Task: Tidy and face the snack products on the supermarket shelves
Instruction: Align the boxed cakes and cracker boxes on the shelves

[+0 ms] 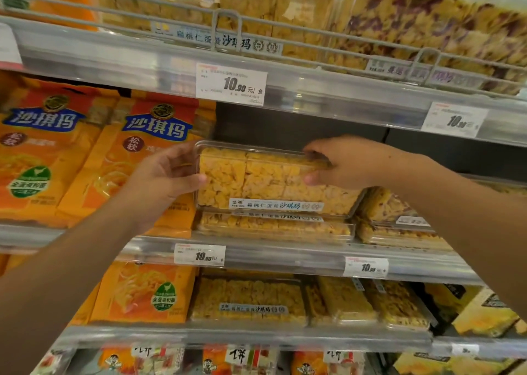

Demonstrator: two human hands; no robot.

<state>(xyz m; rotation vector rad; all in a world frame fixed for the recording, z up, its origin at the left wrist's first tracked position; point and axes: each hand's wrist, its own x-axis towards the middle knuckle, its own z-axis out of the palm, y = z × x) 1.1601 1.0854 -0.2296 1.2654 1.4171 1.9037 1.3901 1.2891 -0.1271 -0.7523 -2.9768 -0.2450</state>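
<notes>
My left hand (168, 175) grips left end of clear sachima box (268, 180), thumb on front face. My right hand (339, 162) pinches its top right edge, fingers curled over rim. Box tilted, label facing out, sits on stacked box (273, 226) on middle shelf (285, 256). Orange sachima bags (137, 158) just beside, left. Price tag (231, 84) above, small print blurred, probably 10.90.

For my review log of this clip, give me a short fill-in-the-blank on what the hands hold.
1. Both hands hold a clear ___ of yellow snack squares.
2. The left hand grips its ___ end.
3. It sits on top of ___ box like it.
4. Orange ___ stand to its left.

Missing: box; left; another; bags
</notes>
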